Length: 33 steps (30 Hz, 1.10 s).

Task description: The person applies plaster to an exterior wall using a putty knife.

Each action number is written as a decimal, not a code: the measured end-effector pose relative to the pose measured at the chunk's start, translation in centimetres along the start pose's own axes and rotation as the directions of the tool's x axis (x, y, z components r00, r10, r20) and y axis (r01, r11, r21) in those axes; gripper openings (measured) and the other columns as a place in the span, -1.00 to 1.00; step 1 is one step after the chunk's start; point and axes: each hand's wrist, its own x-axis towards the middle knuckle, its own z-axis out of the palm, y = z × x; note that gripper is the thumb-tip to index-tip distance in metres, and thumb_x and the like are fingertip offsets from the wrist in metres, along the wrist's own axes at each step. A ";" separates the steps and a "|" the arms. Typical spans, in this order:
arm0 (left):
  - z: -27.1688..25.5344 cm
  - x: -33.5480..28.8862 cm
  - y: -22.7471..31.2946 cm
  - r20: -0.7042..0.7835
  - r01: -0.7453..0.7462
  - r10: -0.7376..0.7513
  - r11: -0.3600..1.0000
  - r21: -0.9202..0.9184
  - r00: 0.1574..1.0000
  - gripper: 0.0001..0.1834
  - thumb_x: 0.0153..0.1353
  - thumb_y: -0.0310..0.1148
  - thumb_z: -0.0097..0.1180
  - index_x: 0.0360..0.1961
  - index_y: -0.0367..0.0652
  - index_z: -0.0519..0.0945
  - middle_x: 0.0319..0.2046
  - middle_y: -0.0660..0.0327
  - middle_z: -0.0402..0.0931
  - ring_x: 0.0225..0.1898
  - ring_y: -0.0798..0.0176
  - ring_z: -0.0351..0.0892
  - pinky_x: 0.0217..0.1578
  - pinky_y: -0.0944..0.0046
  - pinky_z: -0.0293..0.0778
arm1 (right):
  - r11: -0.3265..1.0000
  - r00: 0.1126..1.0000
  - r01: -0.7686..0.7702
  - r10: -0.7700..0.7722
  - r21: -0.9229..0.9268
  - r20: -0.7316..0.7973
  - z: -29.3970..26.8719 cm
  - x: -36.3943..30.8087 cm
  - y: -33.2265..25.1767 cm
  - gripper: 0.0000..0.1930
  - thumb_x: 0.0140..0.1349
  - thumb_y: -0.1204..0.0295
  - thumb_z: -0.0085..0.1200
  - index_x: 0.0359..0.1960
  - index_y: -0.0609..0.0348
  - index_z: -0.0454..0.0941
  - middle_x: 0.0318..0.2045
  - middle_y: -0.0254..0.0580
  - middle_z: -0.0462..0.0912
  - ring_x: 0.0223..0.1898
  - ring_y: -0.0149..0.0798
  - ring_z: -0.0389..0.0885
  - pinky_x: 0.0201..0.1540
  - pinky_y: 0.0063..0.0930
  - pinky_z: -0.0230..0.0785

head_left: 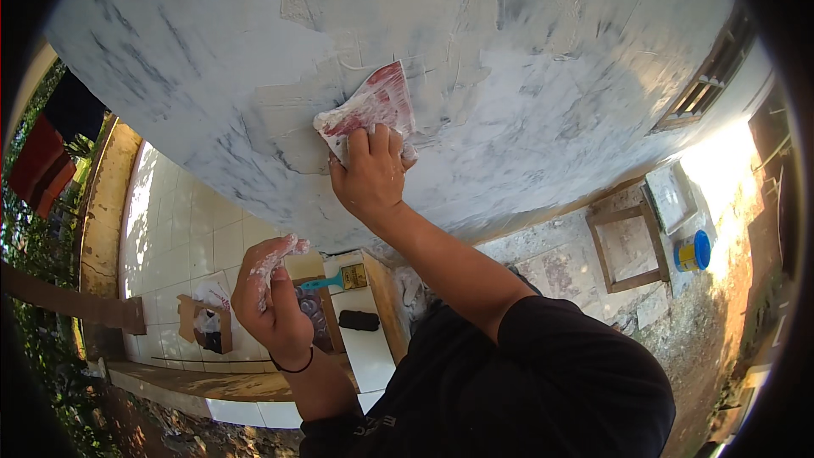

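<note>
My right hand [373,171] grips a red plastic putty spreader [386,102] coated in white putty, its broad edge against the wall [526,110]. Thumb and fingers close around its lower end. Patchy white and grey filler with trowel marks covers the wall around it. Lower and to the left, my left hand [273,293] is raised in front of the wall's base, fingers curved and thumb apart. White putty is smeared along its fingers, and I see no tool in it.
Below my left hand, a paintbrush [339,278] and a dark block [359,321] lie on a tiled ledge. A cardboard box [205,322] stands on the tiled floor at left. To the right are a wooden frame [627,242], a blue-lidded tub [692,251] and a barred window [708,76].
</note>
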 end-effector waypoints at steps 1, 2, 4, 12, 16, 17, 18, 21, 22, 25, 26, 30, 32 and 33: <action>0.0 0.0 0.2 0.004 0.005 -0.005 1.000 0.015 1.000 -0.74 0.03 -0.69 -0.16 -0.28 -0.49 0.54 -0.31 -0.05 0.57 -0.32 0.12 0.59 -0.26 0.29 0.46 | 0.999 1.000 0.000 0.000 0.040 0.017 0.3 0.0 -0.4 -0.65 -0.11 0.40 0.26 -0.32 0.19 0.36 -0.25 0.06 0.34 -0.13 0.13 0.33 -0.21 0.02 0.25; 0.1 0.0 0.3 0.008 0.009 -0.010 1.000 0.028 1.000 -0.74 0.04 -0.69 -0.17 -0.28 -0.49 0.54 -0.31 -0.05 0.57 -0.32 0.13 0.59 -0.26 0.29 0.46 | 0.997 0.999 -0.002 0.000 0.078 0.032 0.5 0.0 -0.7 -0.65 -0.11 0.40 0.26 -0.32 0.19 0.36 -0.24 0.06 0.34 -0.12 0.13 0.33 -0.20 0.02 0.25; 0.3 -0.1 0.0 0.010 0.011 -0.012 1.000 0.023 1.000 -0.74 0.04 -0.68 -0.16 -0.28 -0.50 0.53 -0.31 -0.05 0.57 -0.32 0.13 0.58 -0.26 0.29 0.46 | 0.994 0.998 -0.009 0.003 0.113 0.059 0.2 -0.5 -1.8 -0.64 -0.13 0.41 0.26 -0.32 0.19 0.36 -0.23 0.07 0.35 -0.13 0.12 0.34 -0.20 0.00 0.26; 2.1 0.7 -0.1 0.021 -0.021 0.021 0.999 -0.033 1.000 -0.76 0.05 -0.65 -0.16 -0.28 -0.49 0.53 -0.32 -0.06 0.57 -0.31 0.10 0.58 -0.27 0.25 0.47 | 0.929 0.972 0.215 -0.233 0.301 0.027 -6.9 -3.2 -0.9 -0.79 -0.06 0.52 0.14 -0.35 0.22 0.43 -0.31 -0.02 0.41 -0.26 0.01 0.37 -0.24 -0.16 0.20; 4.6 1.6 -0.6 0.136 -0.036 0.048 0.995 -0.095 0.989 -0.74 0.08 -0.66 -0.17 -0.24 -0.47 0.52 -0.27 -0.08 0.56 -0.28 0.09 0.58 -0.21 0.24 0.46 | 0.867 0.948 0.081 -0.219 0.491 0.230 -11.6 -3.2 4.2 -0.81 0.04 0.53 0.09 -0.28 0.24 0.44 -0.37 -0.04 0.39 -0.33 -0.01 0.35 -0.25 -0.23 0.18; 5.7 1.8 -1.1 0.136 -0.032 0.050 0.990 -0.135 0.989 -0.76 0.03 -0.67 -0.14 -0.29 -0.47 0.53 -0.30 -0.08 0.57 -0.31 0.06 0.59 -0.28 0.25 0.48 | 0.836 0.947 0.010 -0.184 0.549 0.263 -12.5 -3.2 6.1 -0.84 0.05 0.52 0.09 -0.33 0.23 0.43 -0.42 -0.07 0.37 -0.35 -0.03 0.35 -0.26 -0.25 0.17; 6.9 2.1 -1.5 0.157 -0.031 0.055 0.987 -0.157 0.986 -0.76 0.03 -0.67 -0.14 -0.29 -0.47 0.53 -0.30 -0.08 0.57 -0.31 0.06 0.59 -0.28 0.25 0.48 | 0.801 0.954 -0.103 -0.087 0.589 0.285 -13.7 -3.7 8.3 -0.84 0.10 0.50 0.07 -0.29 0.25 0.44 -0.42 -0.09 0.37 -0.36 -0.07 0.35 -0.26 -0.28 0.19; 10.3 2.2 -2.1 0.290 0.020 0.032 0.984 -0.175 0.956 -0.71 0.00 -0.70 -0.14 -0.26 -0.42 0.57 -0.31 -0.02 0.58 -0.31 0.10 0.59 -0.25 0.28 0.46 | 0.607 0.794 -0.588 0.308 0.534 0.525 -18.8 -5.5 13.8 -0.79 0.22 0.46 0.06 -0.15 0.28 0.47 -0.38 -0.26 0.46 -0.34 -0.33 0.40 -0.24 -0.46 0.27; 11.7 2.1 -2.3 0.321 0.031 0.036 0.979 -0.202 0.946 -0.71 0.00 -0.70 -0.14 -0.26 -0.42 0.57 -0.31 -0.02 0.58 -0.31 0.10 0.59 -0.25 0.28 0.46 | 0.609 0.791 -0.599 0.346 0.521 0.505 -20.3 -5.8 15.0 -0.79 0.22 0.46 0.06 -0.15 0.28 0.47 -0.38 -0.26 0.46 -0.34 -0.33 0.40 -0.24 -0.46 0.27; 17.0 1.5 -2.5 0.512 0.081 0.052 0.969 -0.235 0.857 -0.70 0.04 -0.71 -0.20 -0.23 -0.48 0.54 -0.29 -0.03 0.57 -0.27 0.16 0.57 -0.16 0.29 0.42 | 0.305 0.628 -0.732 0.650 0.609 0.428 -24.6 -6.7 19.2 -0.75 0.24 0.45 0.09 -0.09 0.29 0.49 -0.30 -0.38 0.53 -0.30 -0.51 0.41 -0.18 -0.56 0.29; 19.0 1.3 -2.1 0.563 0.094 0.044 0.972 -0.213 0.825 -0.70 0.04 -0.71 -0.19 -0.23 -0.47 0.55 -0.30 -0.01 0.57 -0.28 0.19 0.57 -0.16 0.31 0.42 | 0.312 0.619 -0.721 0.692 0.619 0.372 -25.8 -7.3 21.0 -0.73 0.22 0.48 0.10 -0.05 0.29 0.48 -0.27 -0.38 0.55 -0.29 -0.53 0.43 -0.17 -0.59 0.30; 26.9 -0.2 -0.7 0.708 0.150 0.048 0.965 -0.214 0.705 -0.70 0.06 -0.68 -0.18 -0.24 -0.43 0.57 -0.34 0.03 0.59 -0.29 0.22 0.57 -0.17 0.34 0.41 | 0.229 0.527 -0.677 0.814 0.700 0.244 -30.9 -7.8 26.0 -0.70 0.20 0.53 0.11 -0.02 0.32 0.47 -0.22 -0.33 0.59 -0.26 -0.53 0.47 -0.14 -0.58 0.33; 31.4 -1.3 0.4 0.752 0.155 0.078 0.960 -0.234 0.654 -0.71 0.06 -0.68 -0.18 -0.24 -0.43 0.57 -0.34 0.04 0.59 -0.29 0.22 0.57 -0.17 0.34 0.41 | 0.204 0.479 -0.645 0.859 0.736 0.182 -33.4 -8.1 29.1 -0.71 0.18 0.58 0.10 -0.03 0.33 0.47 -0.20 -0.29 0.60 -0.23 -0.49 0.51 -0.12 -0.55 0.36; 33.7 -1.9 1.0 0.775 0.157 0.090 0.958 -0.239 0.626 -0.71 0.07 -0.68 -0.18 -0.24 -0.43 0.57 -0.34 0.04 0.59 -0.30 0.22 0.57 -0.17 0.33 0.41 | 0.174 0.444 -0.629 0.881 0.758 0.166 -34.7 -8.7 31.2 -0.70 0.17 0.60 0.10 -0.04 0.32 0.46 -0.20 -0.29 0.60 -0.23 -0.48 0.52 -0.10 -0.54 0.36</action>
